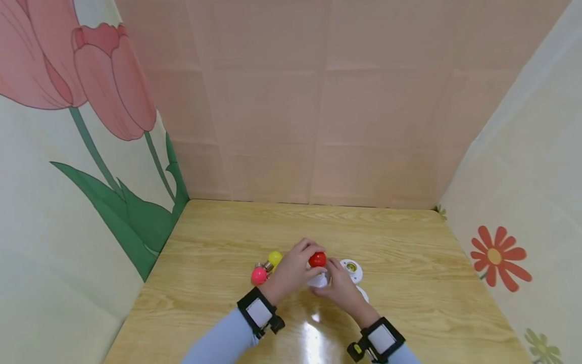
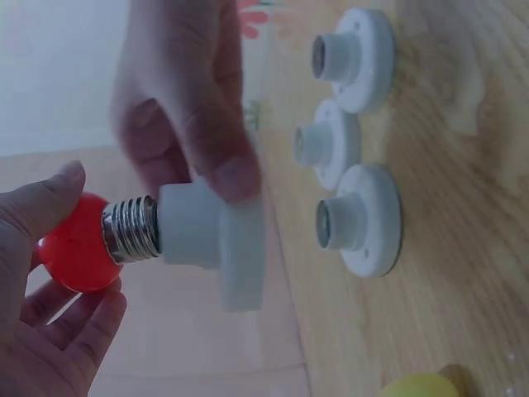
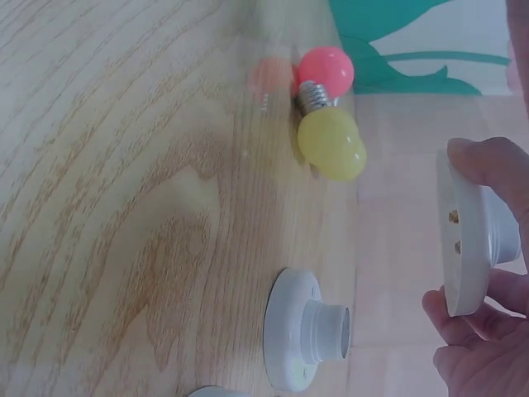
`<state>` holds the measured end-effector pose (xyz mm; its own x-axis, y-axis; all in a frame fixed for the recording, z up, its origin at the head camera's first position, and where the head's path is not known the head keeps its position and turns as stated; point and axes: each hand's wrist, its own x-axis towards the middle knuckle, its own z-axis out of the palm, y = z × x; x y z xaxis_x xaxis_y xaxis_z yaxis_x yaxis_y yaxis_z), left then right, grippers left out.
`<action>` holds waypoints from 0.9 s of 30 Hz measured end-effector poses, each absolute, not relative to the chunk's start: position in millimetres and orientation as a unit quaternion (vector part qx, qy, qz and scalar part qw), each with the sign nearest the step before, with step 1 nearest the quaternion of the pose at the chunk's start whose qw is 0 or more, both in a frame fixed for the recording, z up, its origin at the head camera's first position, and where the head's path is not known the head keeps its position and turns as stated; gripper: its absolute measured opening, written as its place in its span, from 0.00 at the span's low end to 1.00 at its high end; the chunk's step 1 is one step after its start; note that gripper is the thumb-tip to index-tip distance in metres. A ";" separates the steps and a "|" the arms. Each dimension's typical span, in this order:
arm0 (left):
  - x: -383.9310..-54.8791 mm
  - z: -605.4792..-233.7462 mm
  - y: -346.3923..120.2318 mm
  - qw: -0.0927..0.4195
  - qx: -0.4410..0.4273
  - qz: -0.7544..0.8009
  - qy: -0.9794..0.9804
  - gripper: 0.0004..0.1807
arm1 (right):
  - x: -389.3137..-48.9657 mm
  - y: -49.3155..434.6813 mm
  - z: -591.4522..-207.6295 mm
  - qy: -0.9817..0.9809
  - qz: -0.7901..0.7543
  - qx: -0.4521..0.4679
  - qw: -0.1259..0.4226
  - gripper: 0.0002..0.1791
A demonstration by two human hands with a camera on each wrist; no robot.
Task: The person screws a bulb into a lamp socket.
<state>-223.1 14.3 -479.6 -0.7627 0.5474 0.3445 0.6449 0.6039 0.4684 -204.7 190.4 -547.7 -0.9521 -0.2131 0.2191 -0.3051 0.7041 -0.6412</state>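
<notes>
My left hand grips a red light bulb by its round glass, thumb on one side and fingers on the other. The bulb's silver screw base meets the mouth of a white lamp socket. Around the rim of that socket curl the fingers and thumb of my right hand. In the right wrist view the flat back of the held socket shows, with two small brass fittings. Both bulb and socket are held up off the table.
Three more white lamp sockets stand on the wooden table, one of them nearest in the left wrist view. Left of my hands lie a yellow bulb and a pink bulb. A plain pink backdrop rises behind the table.
</notes>
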 end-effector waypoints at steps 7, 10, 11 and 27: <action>-220.8 -491.6 15.5 0.120 -0.349 -0.245 -0.897 0.24 | -205.5 190.3 -548.9 -0.914 0.361 0.161 0.088 0.40; -220.2 -494.6 15.4 0.136 -0.355 -0.250 -0.891 0.25 | -205.4 190.0 -548.4 -0.912 0.366 0.165 0.090 0.40; -220.2 -495.4 15.5 0.139 -0.355 -0.250 -0.890 0.25 | -205.7 189.8 -548.6 -0.911 0.366 0.164 0.090 0.40; -218.1 -490.9 15.6 0.152 -0.332 -0.252 -0.896 0.33 | -207.1 188.2 -548.7 -0.912 0.367 0.161 0.091 0.37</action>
